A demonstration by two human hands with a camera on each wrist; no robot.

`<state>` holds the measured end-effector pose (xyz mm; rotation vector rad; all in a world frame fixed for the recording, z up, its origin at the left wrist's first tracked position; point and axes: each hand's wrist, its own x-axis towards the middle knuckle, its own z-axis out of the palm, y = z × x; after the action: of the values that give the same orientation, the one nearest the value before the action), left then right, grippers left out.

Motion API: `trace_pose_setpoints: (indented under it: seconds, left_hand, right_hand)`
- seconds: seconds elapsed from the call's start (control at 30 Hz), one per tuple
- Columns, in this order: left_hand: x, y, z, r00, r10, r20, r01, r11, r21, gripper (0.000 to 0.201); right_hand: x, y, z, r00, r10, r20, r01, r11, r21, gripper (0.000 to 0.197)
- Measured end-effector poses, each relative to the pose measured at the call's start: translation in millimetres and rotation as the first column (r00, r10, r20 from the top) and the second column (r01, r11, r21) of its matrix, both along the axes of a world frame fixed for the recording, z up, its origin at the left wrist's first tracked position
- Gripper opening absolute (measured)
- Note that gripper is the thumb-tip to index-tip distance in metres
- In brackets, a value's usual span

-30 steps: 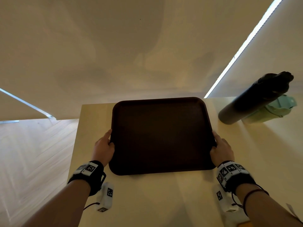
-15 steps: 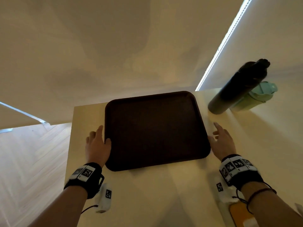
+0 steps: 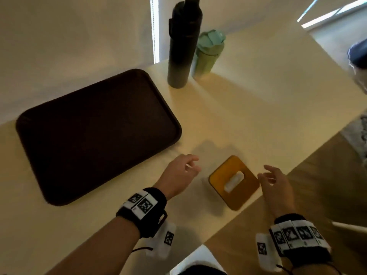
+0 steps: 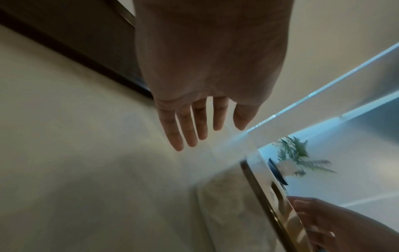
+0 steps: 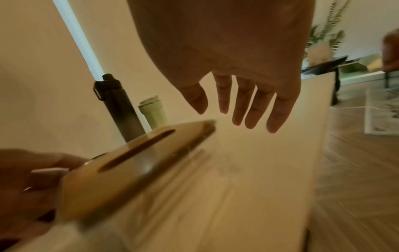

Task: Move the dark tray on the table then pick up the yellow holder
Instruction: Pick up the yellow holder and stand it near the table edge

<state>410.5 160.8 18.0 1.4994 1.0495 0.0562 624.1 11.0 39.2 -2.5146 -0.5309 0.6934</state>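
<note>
Left hand (image 3: pixel 179 172): fingers relaxed and spread, holding nothing, at 9 o'clock of the yellow holder (image 3: pixel 234 182) | Right hand (image 3: pixel 275 182): fingers loosely apart, holding nothing, at 3 o'clock of the holder | Holder: flat near the table (image 3: pixel 258 108) edge | Dark tray (image 3: pixel 95 133): on the table at 10 o'clock, untouched.

Both forearms are extended forward with a marker-tagged black band worn on each wrist, the left hand (image 3: pixel 179 171) and right hand (image 3: pixel 277 182) are held apart, palms down, fingers loosely spread, and nothing is held.
</note>
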Motion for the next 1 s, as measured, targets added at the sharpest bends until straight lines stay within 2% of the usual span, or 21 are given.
trace_pose_setpoints:
  seconds: [0.07, 0.17, 0.27, 0.37, 0.57, 0.73, 0.83, 1.0]
  left_hand:
    - [19.6, -12.1, -1.4, 0.998, -0.054, 0.012, 0.055, 0.998, -0.041, 0.039]
    - [35.3, -24.2, -3.9, 0.998, -0.063, 0.018, 0.065, 0.993, -0.094, 0.041]
    - [40.4, -32.3, -5.3, 1.0, -0.004, 0.007, 0.005, 0.99, -0.138, 0.04]
    - [38.2, -38.3, -4.4, 0.997, 0.073, -0.004, -0.073, 0.988, -0.138, 0.037]
    - [1.5, -33.5, 4.1, 0.964, 0.264, -0.025, -0.266, 0.956, -0.121, 0.035]
    - [-57.1, -15.0, 21.0, 0.893, 0.449, -0.021, -0.449, 0.893, -0.002, 0.034]
    - [-99.0, -1.4, 29.0, 0.825, 0.563, -0.052, -0.564, 0.826, 0.008, 0.033]
    - [-184.1, 20.8, 42.2, 0.657, 0.754, -0.029, -0.752, 0.657, 0.048, 0.023]
  right_hand:
    - [-3.7, -17.7, -3.2, 0.993, -0.07, -0.091, 0.07, 0.998, -0.005, 0.037]
    - [-13.5, -24.2, -9.6, 0.962, -0.134, -0.239, 0.154, 0.986, 0.066, 0.034]
    - [-24.4, -15.6, -11.5, 0.906, -0.196, -0.375, 0.26, 0.957, 0.126, 0.029]
    - [-31.9, -5.6, -11.3, 0.901, -0.201, -0.385, 0.28, 0.946, 0.162, 0.024]
    - [-55.4, 24.3, 0.8, 0.898, -0.077, -0.434, 0.171, 0.968, 0.183, 0.025]
    - [-101.3, 69.0, 14.1, 0.849, 0.096, -0.52, 0.031, 0.973, 0.23, 0.027]
    - [-139.3, 99.5, 19.3, 0.807, 0.211, -0.552, -0.076, 0.963, 0.258, 0.03]
    - [-219.5, 152.4, 26.6, 0.688, 0.356, -0.632, -0.219, 0.932, 0.288, 0.037]
